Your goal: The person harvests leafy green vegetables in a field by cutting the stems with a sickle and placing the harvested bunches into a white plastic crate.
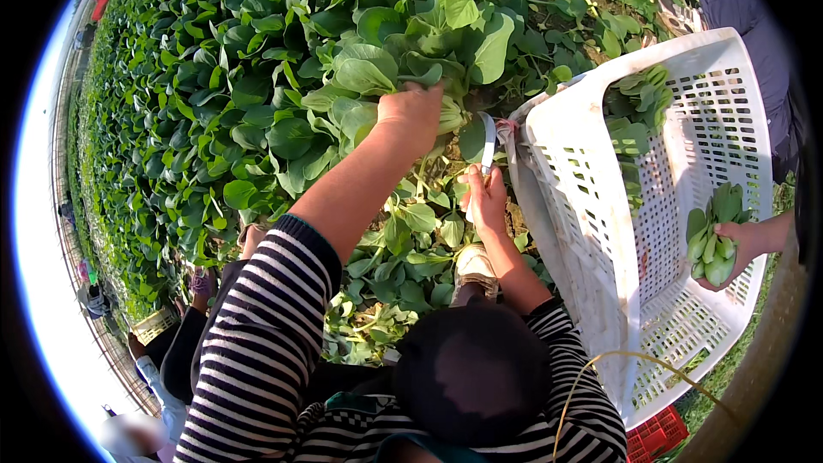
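Note:
My left hand [411, 117] reaches into the leafy bed, its fingers closed around a bok choy plant [370, 74]. Pale stems [453, 117] show just right of the fingers. Lower and to the right, my right hand [483, 198] grips a small sickle by its handle. The curved metal blade [488, 138] points upward, apart from the stems I hold. Part of the handle is hidden in my fist.
A large white perforated plastic crate [691, 45], tilted, stands at right with greens [636, 106] inside. Another person's hand [739, 254] holds bok choy at its opening. A red crate [656, 434] lies below. Dense plants [212, 64] fill the left; another person [164, 386] sits lower left.

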The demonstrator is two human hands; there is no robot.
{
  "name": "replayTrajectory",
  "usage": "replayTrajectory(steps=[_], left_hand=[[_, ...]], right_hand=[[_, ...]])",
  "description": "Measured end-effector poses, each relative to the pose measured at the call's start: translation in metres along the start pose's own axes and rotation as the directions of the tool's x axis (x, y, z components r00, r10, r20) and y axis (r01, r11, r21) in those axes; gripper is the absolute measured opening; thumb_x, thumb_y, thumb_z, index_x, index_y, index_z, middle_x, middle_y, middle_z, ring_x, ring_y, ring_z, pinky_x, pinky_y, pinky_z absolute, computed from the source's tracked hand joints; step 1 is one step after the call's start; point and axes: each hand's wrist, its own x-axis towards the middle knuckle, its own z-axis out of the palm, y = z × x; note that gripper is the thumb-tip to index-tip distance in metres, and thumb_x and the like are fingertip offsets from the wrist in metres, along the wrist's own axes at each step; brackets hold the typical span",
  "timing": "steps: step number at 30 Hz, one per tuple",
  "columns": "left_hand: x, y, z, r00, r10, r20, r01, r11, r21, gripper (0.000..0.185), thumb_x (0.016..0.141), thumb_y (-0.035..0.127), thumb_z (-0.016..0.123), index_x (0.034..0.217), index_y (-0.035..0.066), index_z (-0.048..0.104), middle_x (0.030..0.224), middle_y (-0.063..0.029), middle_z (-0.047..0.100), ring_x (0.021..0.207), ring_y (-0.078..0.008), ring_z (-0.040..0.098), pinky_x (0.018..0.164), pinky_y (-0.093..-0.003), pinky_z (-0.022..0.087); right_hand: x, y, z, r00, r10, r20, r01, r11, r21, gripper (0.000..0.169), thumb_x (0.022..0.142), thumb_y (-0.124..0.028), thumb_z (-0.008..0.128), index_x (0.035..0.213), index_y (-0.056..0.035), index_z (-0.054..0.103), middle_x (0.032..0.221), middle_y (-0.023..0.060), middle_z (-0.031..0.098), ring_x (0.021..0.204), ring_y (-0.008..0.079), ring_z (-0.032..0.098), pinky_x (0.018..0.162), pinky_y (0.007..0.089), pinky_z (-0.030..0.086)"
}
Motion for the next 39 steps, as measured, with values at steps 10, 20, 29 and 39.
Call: replayTrajectory(steps=[10, 20, 29, 39], left_hand=[[0.003, -0.044, 0.027, 0.993, -0.120, -0.010, 0.119, 0.988, -0.099, 0.091, 0.067, 0.023, 0.073, 0.143, 0.020, 0.023, 0.117, -0.0214, 0.050, 0.100, -0.0341, 0.061, 0.080, -0.0421, 0.052], [0.007, -0.046, 0.022, 0.994, -0.113, 0.005, 0.113, 0.984, -0.136, 0.089, 0.067, 0.022, 0.073, 0.142, 0.021, 0.026, 0.118, -0.0205, 0.050, 0.100, -0.0346, 0.061, 0.079, -0.0427, 0.052], [-0.017, -0.054, 0.026, 0.994, -0.104, -0.030, 0.100, 0.987, -0.130, 0.083, 0.069, 0.018, 0.069, 0.141, 0.017, 0.027, 0.118, -0.0220, 0.050, 0.093, -0.0327, 0.064, 0.077, -0.0397, 0.053], [-0.158, -0.036, 0.042, 0.983, -0.122, -0.135, 0.052, 0.899, -0.435, 0.090, 0.064, 0.025, 0.076, 0.141, 0.020, 0.028, 0.114, -0.0246, 0.055, 0.095, -0.0378, 0.061, 0.080, -0.0432, 0.053]], right_hand=[[0.068, -0.013, 0.021, 0.993, 0.121, -0.014, -0.122, 0.972, -0.203, 0.023, 0.089, -0.024, 0.057, 0.087, -0.0032, 0.048, 0.065, 0.0044, 0.052, 0.039, 0.0141, 0.051, 0.034, 0.0281, 0.040], [0.096, 0.000, 0.018, 0.988, 0.134, 0.070, -0.101, 0.930, -0.354, 0.027, 0.090, -0.021, 0.053, 0.096, 0.0037, 0.044, 0.059, 0.0128, 0.056, 0.039, 0.0202, 0.054, 0.035, 0.0311, 0.044], [0.033, 0.002, 0.014, 0.811, 0.491, 0.318, -0.355, 0.845, -0.400, 0.038, 0.090, -0.024, 0.055, 0.113, 0.0022, 0.042, 0.063, 0.0130, 0.057, 0.040, 0.0156, 0.049, 0.034, 0.0315, 0.036], [-0.027, -0.028, -0.012, 0.832, -0.423, 0.359, 0.530, 0.412, -0.741, 0.061, 0.082, -0.023, 0.067, 0.129, 0.0026, 0.037, 0.120, 0.0205, 0.051, 0.109, 0.0340, 0.049, 0.089, 0.0415, 0.043]])
